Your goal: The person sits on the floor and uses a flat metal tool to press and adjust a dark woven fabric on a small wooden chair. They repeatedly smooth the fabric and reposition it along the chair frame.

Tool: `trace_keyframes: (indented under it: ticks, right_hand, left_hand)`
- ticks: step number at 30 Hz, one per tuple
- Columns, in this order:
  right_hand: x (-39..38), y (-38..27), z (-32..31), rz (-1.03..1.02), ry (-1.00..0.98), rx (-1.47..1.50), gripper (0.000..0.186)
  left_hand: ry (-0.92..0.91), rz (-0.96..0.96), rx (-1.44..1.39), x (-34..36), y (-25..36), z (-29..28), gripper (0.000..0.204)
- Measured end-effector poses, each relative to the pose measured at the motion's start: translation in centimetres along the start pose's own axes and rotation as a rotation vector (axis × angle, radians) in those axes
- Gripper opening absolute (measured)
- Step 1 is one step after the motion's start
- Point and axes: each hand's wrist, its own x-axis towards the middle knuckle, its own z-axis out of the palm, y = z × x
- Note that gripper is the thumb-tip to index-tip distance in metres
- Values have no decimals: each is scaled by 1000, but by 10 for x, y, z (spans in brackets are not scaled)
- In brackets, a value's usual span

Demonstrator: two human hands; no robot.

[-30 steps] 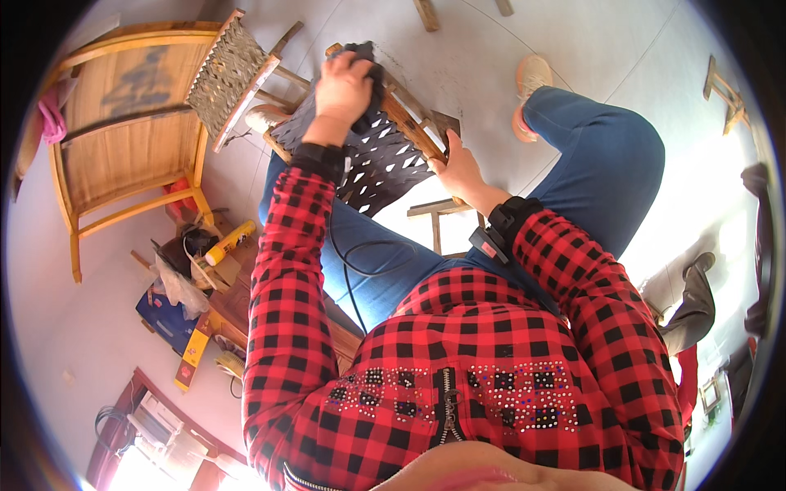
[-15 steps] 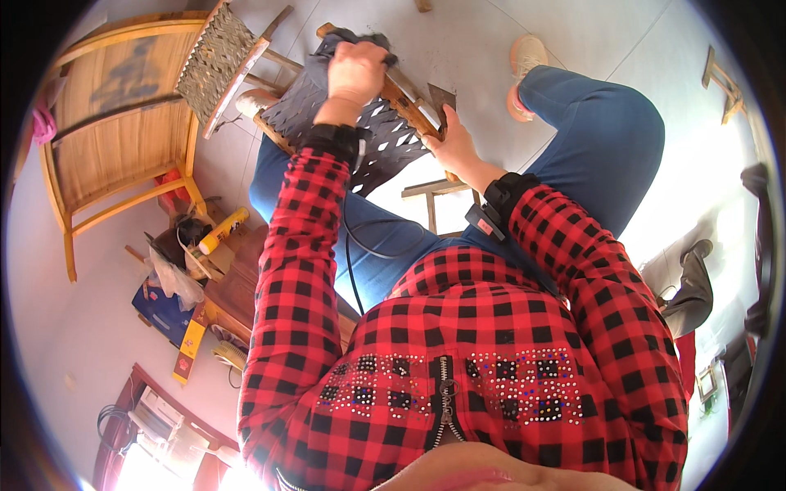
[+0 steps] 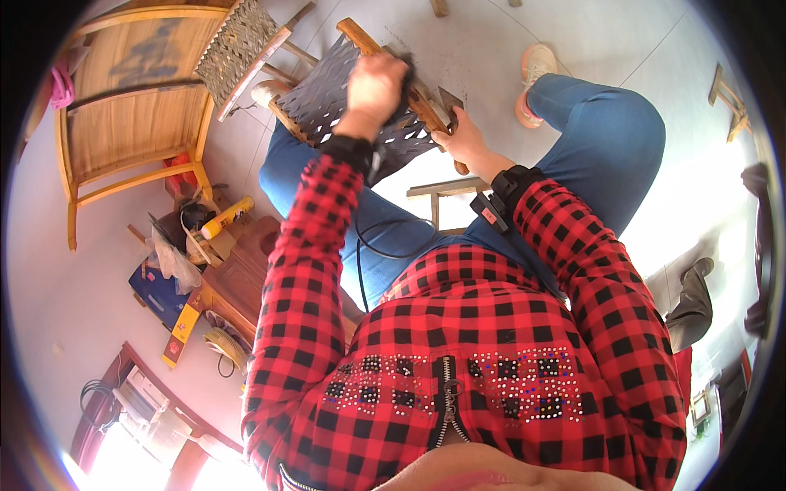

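Observation:
A stool with a woven dark-grey seat (image 3: 315,90) is tilted between my knees, a brown wooden rail (image 3: 357,34) running along its far right side. My left hand (image 3: 375,92) is closed and slightly blurred, pressing a dark cloth (image 3: 407,75) against the rail's middle. Most of the cloth hides behind that hand. Nearer to me, my right hand (image 3: 468,137) grips the stool's frame close to the rail's lower end. Beside its fingers a dark flat-ended wooden piece (image 3: 450,100) sticks out; I cannot tell whether it belongs to the stool.
A second woven stool (image 3: 237,53) and a wooden chair (image 3: 139,135) stand at the left. Below them, a wooden cabinet (image 3: 246,274) carries a yellow tube (image 3: 228,218) and a plastic bag (image 3: 173,263). Another person's trouser leg (image 3: 692,304) shows at right. A black cable (image 3: 360,262) crosses my lap.
My left hand has slid with the cloth down along the rail, toward my right hand, baring the rail's far end. My right hand keeps its hold.

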Motion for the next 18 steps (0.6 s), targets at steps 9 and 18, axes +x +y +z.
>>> trace_keyframes:
  ticks: [9,18]
  right_hand:
    - [27,21,18,184,47,495,56]
    - [16,11,3,279,-34,600,65]
  left_hand:
    - [49,-127,40,39,-66,18,22]
    - [-179,20,-430,-47,88,-21,26]
